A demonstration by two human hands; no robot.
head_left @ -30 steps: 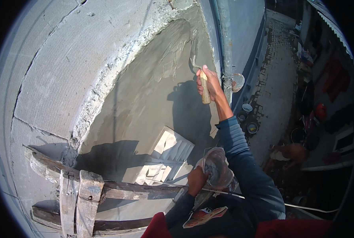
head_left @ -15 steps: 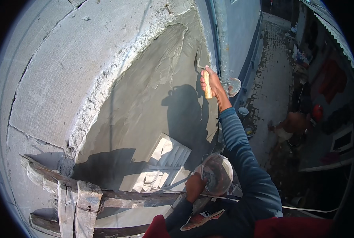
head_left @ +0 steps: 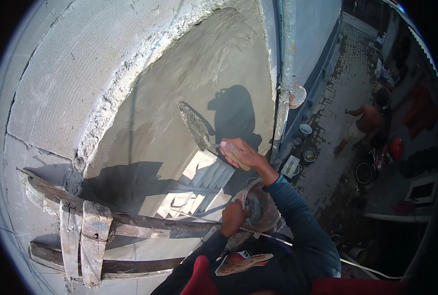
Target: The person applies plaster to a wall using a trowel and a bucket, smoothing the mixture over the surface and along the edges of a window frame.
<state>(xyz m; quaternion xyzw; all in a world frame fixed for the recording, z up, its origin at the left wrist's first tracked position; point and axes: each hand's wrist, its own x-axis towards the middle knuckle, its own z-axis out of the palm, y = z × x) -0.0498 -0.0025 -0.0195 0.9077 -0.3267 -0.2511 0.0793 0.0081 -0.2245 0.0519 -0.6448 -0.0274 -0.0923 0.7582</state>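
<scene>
My right hand (head_left: pixel 239 153) is closed around the wooden handle of a pointing trowel (head_left: pixel 194 125). Its mortar-smeared blade points up and left in front of a wall of smooth grey wet plaster (head_left: pixel 160 93); whether it touches the wall I cannot tell. Lower down, my left hand (head_left: pixel 233 219) grips the rim of a bucket (head_left: pixel 268 216) with grey mortar inside. The bucket is close below my right forearm. Beside the two hands, a white louvered vent (head_left: pixel 204 172) is set in the wall. My shadow falls on the plaster.
A weathered wooden frame (head_left: pixel 96 228) crosses the lower left. Rough broken edging (head_left: pixel 115 93) borders the plaster; a vertical pipe (head_left: pixel 286 54) runs along its right. Far below in the paved alley (head_left: pixel 322 98) are a person (head_left: pixel 366 118), several small buckets (head_left: pixel 305 129) and a red object (head_left: pixel 395 147).
My right hand has brought the trowel down and left from the plaster's upper right edge, close to the bucket. My left hand keeps its hold on the bucket. The person below has moved.
</scene>
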